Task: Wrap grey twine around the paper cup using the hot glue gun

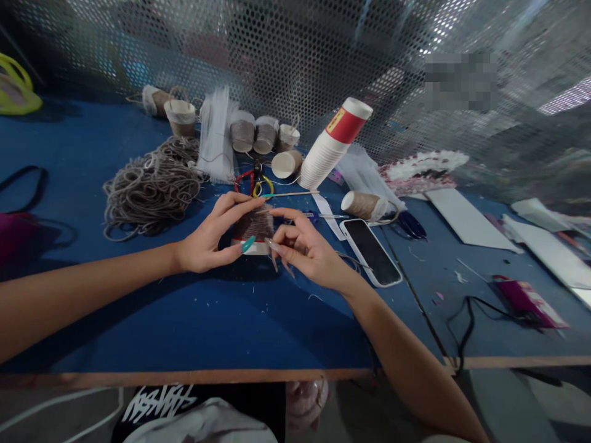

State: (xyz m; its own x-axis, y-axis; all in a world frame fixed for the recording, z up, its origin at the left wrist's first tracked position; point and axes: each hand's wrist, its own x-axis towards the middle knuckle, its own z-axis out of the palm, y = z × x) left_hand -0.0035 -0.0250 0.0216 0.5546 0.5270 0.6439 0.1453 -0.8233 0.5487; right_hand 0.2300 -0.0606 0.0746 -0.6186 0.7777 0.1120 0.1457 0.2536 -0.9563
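Observation:
A paper cup wound with grey-brown cord lies on the blue table between my hands, its white rim and a red band towards me. My left hand grips it from the left, with the fingers across the far end and the thumb at the rim. On the right side, my right hand is closed with bent fingers, thumb and index fingertips against the cup. Whatever lies between those fingertips is too small to make out. A loose cord strand shows beside the right hand. Just beyond the cup lies a thin wooden stick.
A heap of grey cord lies left. Behind are cord-wrapped cups, white strips, scissors and a leaning stack of paper cups. A phone and another wrapped cup are right. Perforated metal stands behind.

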